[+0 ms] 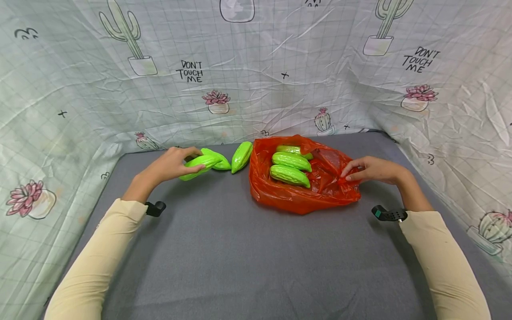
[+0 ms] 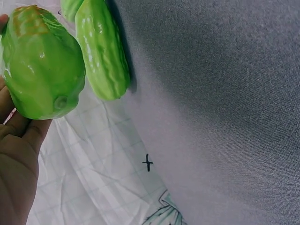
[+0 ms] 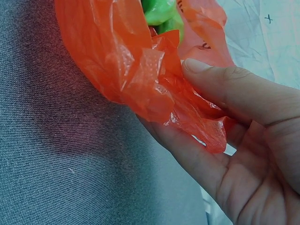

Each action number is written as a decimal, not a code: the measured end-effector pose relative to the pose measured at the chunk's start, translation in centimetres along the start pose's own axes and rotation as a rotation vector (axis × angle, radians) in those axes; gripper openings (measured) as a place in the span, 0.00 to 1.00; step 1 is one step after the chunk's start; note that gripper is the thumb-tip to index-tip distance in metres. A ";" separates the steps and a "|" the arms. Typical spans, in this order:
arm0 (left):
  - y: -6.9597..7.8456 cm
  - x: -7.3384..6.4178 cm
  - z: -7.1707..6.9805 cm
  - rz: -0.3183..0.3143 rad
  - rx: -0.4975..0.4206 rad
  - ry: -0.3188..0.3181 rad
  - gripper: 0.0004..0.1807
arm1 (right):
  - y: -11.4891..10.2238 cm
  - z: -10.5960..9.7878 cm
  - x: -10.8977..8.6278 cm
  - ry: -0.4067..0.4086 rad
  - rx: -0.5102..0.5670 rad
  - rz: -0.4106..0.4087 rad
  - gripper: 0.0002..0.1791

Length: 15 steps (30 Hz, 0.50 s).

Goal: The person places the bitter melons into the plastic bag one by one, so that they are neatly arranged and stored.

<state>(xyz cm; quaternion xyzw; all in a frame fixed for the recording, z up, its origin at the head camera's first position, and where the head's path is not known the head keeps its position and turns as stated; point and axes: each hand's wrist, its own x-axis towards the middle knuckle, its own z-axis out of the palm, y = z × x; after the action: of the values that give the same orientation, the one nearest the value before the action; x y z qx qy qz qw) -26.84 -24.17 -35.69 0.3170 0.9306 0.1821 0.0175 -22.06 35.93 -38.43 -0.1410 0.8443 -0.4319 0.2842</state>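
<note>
Above the desk [image 1: 256, 258], your left fingers [image 1: 193, 151] clamp a gourd [image 1: 206, 161] between them; right fingers [image 1: 356, 163] pinch a bag [image 1: 296, 203], apparently for steadiness.

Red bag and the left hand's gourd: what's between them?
Head view: two more green gourds, one partly behind the held gourd, one beside the bag.

head view looks down; wrist views (close) share tabletop [image 1: 240, 258]

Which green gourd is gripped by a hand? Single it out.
The leftmost gourd, held in the left hand. No hand holds the two loose gourds nearer the red bag or the gourds inside.
</note>
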 end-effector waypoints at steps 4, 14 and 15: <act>0.2 0.0 0.0 0.006 0.001 0.007 0.25 | 0.0 0.0 0.0 -0.002 0.002 0.001 0.15; 0.7 0.0 0.0 0.011 0.003 0.010 0.25 | 0.1 0.0 0.0 -0.003 0.004 -0.003 0.15; 0.8 0.0 0.0 0.007 0.002 0.010 0.25 | 0.1 0.0 0.0 -0.003 0.004 -0.004 0.15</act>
<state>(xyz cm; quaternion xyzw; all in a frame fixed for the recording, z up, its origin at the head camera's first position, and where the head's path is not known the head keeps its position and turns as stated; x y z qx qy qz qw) -26.42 -23.59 -35.39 0.3192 0.9298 0.1830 0.0121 -22.07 36.00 -38.55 -0.1430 0.8427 -0.4338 0.2850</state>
